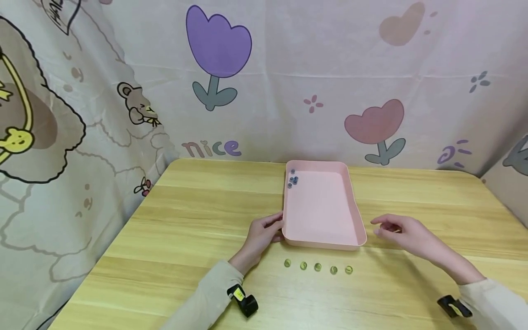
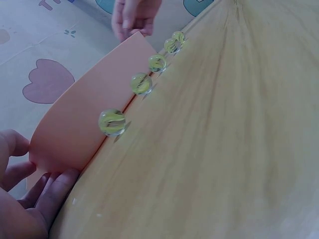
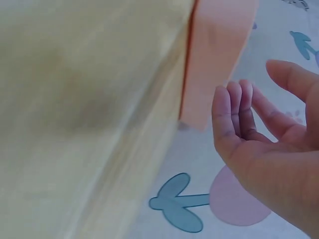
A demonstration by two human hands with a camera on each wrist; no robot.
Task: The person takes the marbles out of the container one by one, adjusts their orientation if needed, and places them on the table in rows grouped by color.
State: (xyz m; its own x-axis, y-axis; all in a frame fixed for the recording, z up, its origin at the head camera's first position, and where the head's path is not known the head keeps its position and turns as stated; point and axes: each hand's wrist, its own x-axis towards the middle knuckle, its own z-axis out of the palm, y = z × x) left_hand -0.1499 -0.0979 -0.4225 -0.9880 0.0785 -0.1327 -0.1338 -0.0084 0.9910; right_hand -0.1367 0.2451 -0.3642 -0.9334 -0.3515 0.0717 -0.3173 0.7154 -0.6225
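A shallow pink tray [image 1: 319,204] lies on the table, its long sides running away from me. My left hand [image 1: 261,233] grips its near left corner, fingertips on the outside wall and rim. In the left wrist view, curled fingers [image 2: 62,186] bend against the tray wall low by the tabletop. Off the tray's right side hovers my right hand [image 1: 406,231], fingers loosely curled around nothing. Several blue marbles [image 1: 294,179] cluster inside the tray at its far left. A row of several clear marbles with yellow-green swirls [image 1: 317,266] lies before the tray's near wall.
The wooden table [image 1: 198,215] ends at a cloth backdrop [image 1: 288,68] printed with flowers and hearts, which also hangs along the left. Small black cameras [image 1: 243,300] are strapped at both sleeves.
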